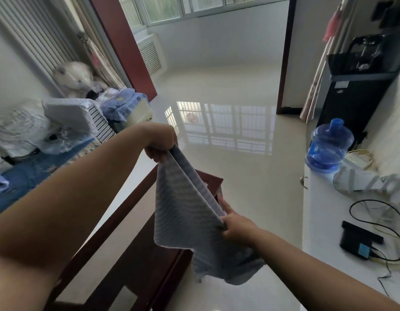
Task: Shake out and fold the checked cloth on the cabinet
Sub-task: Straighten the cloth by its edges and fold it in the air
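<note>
Glossy pale floor tiles (228, 90) mirror the barred window (194, 7) at the far end of the room. Over them the left hand (161, 143), arm stretched forward, pinches one upper corner of the checked cloth (183, 212), fingers curled down round the fabric. The right hand (233, 225), lower and nearer, grips the other end of the same top edge, thumb and fingers closed on it. Between the two hands the edge runs taut and slanted, doubled into two layers with a narrow gap between them. Soft grey-blue weave, faintly ribbed with fine lines, hangs in limp folds below the right wrist, held in the air and touching nothing else.

Beneath the cloth stands dark reddish wooden furniture (131, 254) with a smooth lacquered frame and straight rails. At right, a white cabinet top (324, 221) carries a translucent blue water jug (329, 147), a grey patterned bag (365, 182), black cables (374, 207) in loops and a small black box (358, 241). A tall black water dispenser (356, 86) stands behind. At left, a bed in blue fabric (33, 173) holds a white slatted basket (78, 117), crumpled plastic and a fluffy white plush toy (73, 75), all blurred.
</note>
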`<state>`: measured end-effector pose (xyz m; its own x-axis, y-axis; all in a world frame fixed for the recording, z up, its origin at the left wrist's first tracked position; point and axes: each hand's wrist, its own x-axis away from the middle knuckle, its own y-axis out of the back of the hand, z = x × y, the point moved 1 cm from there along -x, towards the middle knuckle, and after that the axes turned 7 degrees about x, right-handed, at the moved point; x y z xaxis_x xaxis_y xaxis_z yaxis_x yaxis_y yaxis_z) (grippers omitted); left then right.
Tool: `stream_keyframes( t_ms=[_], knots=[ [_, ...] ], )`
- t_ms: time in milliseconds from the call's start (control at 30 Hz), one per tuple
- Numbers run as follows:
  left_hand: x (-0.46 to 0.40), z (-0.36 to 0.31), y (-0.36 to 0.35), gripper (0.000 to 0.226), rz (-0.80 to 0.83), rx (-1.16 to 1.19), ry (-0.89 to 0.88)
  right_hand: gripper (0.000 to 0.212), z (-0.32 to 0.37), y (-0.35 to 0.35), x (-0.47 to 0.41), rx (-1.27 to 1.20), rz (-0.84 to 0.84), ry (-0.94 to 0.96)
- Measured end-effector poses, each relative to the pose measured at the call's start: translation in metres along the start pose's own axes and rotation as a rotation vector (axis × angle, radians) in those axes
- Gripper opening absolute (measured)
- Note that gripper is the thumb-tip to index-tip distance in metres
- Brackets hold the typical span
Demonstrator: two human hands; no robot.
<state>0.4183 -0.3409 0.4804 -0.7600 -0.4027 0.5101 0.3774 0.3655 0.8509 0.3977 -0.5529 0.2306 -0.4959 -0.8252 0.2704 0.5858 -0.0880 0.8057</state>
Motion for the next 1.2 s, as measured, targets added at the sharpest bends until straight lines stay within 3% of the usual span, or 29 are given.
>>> stream_keyframes(
  t_ms=[200, 300, 500, 700, 900, 967, 1067, 1133, 1200],
  knots=[
    [0.011, 0.010, -0.002, 0.030, -0.008, -0.049, 0.033, 0.045, 0.029, -0.011, -0.028, 0.091, 0.020, -0.020],
    [0.015, 0.020, 0.002, 0.035, 0.004, -0.081, 0.039, 0.043, 0.033, -0.010, -0.037, 0.170, -0.022, 0.024],
    [0.018, 0.066, 0.013, 0.044, 0.023, -0.038, 0.123, 0.038, 0.027, -0.012, -0.032, 0.052, -0.275, 0.055],
    [0.010, 0.107, 0.016, 0.050, 0.050, 0.073, 0.192, 0.025, 0.001, -0.010, -0.018, 0.099, -0.283, 0.038],
    [0.006, 0.171, 0.002, 0.045, 0.083, 0.172, 0.313, 0.019, 0.001, 0.034, -0.010, 0.114, -0.419, 0.125],
    [0.005, 0.195, -0.012, 0.042, 0.072, 0.195, 0.345, 0.028, 0.013, 0.054, -0.010, 0.046, -0.467, 0.157],
    [-0.001, 0.213, -0.029, 0.035, 0.018, 0.274, 0.361, 0.053, 0.035, 0.085, -0.014, -0.025, -0.380, 0.082],
    [-0.006, 0.202, -0.035, 0.040, -0.017, 0.237, 0.323, 0.037, 0.042, 0.100, -0.020, 0.061, -0.321, 0.044],
    [-0.011, 0.167, -0.047, 0.070, -0.075, 0.131, 0.065, 0.026, 0.052, 0.106, -0.020, 0.115, -0.258, 0.057]
  ],
)
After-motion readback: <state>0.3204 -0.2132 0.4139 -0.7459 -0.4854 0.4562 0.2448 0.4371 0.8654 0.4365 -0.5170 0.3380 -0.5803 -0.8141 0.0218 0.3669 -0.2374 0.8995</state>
